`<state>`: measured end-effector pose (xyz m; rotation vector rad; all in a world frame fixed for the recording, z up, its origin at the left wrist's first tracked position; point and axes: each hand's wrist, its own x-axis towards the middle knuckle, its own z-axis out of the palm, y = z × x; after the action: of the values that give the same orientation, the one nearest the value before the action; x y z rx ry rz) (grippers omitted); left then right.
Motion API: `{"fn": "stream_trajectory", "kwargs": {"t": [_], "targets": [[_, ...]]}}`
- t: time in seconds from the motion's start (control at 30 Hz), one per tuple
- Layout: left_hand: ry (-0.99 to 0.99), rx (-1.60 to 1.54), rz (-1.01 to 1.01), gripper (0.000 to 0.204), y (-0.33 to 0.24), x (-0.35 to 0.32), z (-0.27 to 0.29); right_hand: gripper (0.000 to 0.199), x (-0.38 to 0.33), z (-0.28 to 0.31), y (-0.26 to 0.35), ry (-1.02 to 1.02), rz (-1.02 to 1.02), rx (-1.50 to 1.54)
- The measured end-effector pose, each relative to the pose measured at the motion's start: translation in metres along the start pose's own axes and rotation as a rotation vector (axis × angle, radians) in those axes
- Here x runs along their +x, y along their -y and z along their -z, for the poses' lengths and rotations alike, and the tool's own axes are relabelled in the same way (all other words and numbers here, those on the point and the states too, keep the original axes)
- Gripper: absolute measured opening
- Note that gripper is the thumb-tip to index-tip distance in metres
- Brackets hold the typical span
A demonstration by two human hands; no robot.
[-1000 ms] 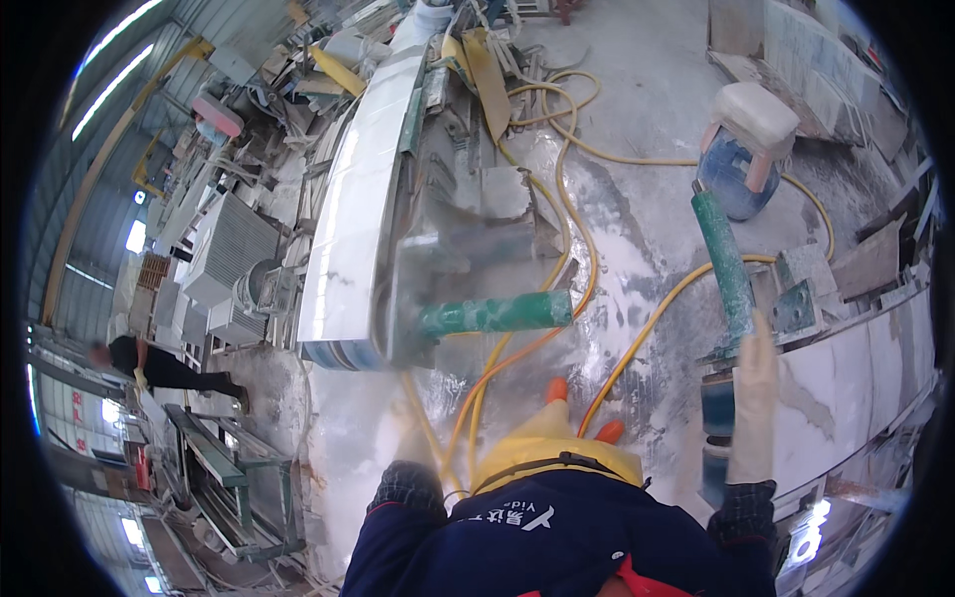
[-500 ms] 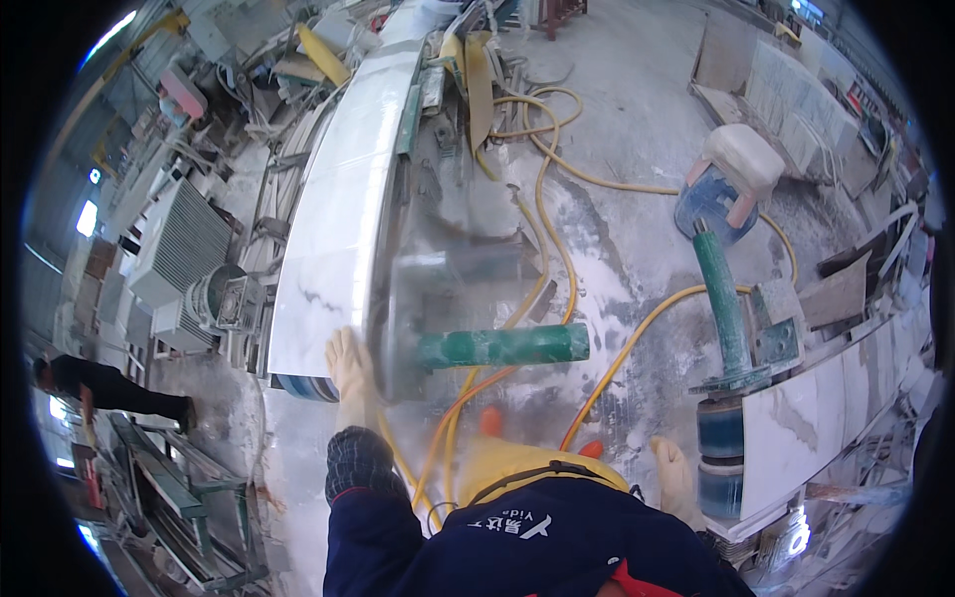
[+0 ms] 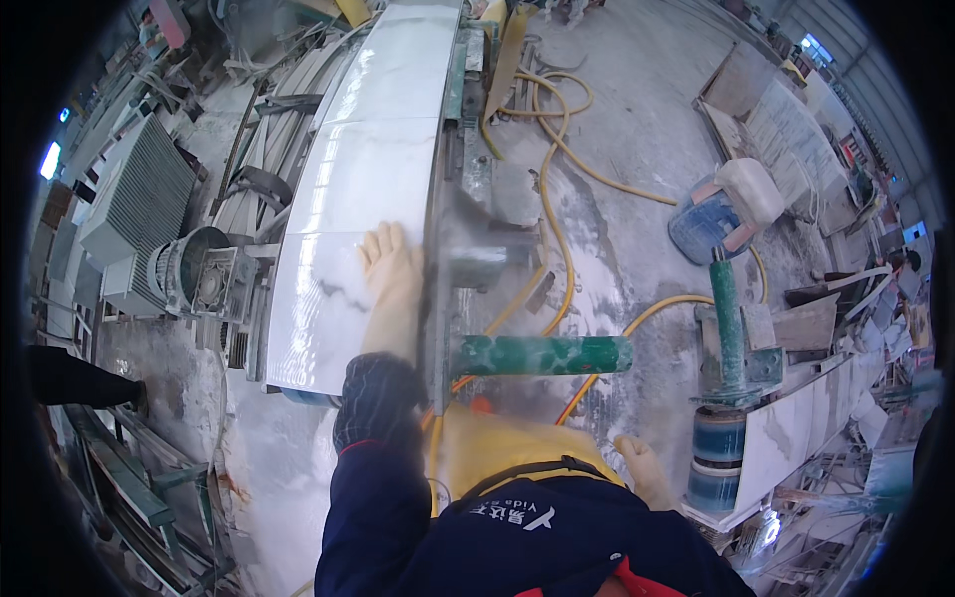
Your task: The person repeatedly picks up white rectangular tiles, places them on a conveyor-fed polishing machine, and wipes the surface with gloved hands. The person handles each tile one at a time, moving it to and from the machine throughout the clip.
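Observation:
My left hand, in a cream glove, lies flat with its fingers slightly apart on a polished white stone slab with grey veins. The slab is the nearest in a row of white slabs running away along a long conveyor. The palm rests near the slab's right edge. Low at my right side hangs my right hand, gloved too, its fingers loosely extended and nothing seen in it. A yellow apron covers my front.
A green bar juts out right of the conveyor; another green post stands by a second slab row at right. Yellow hoses cross the wet floor. A blue barrel stands right. Part of another person shows at left.
My left hand has moved forward from the slab's near right corner onto its top face. The view has shifted and the slab row appears nearer. My right hand still hangs at my side.

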<state>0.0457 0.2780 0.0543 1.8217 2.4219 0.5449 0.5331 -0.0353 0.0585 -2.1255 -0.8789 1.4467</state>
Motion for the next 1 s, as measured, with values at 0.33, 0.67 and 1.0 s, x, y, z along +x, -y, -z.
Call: {"fn": "stream_trajectory", "kwargs": {"t": [0.33,0.67,1.0], "targets": [[-0.197,-0.063,-0.181,0.053,0.019,-0.059,-0.005,0.038,0.057,0.0,0.018,0.295,0.297,-0.455],[-0.041,-0.081,-0.218,0.054,0.041,-0.22,0.078,0.035,0.131,-0.029,0.04,0.424,0.277,-0.484],[-0.34,0.237,0.153,0.047,0.193,-0.184,0.107,0.04,0.12,-0.035,0.043,0.434,0.352,-0.479]]}}
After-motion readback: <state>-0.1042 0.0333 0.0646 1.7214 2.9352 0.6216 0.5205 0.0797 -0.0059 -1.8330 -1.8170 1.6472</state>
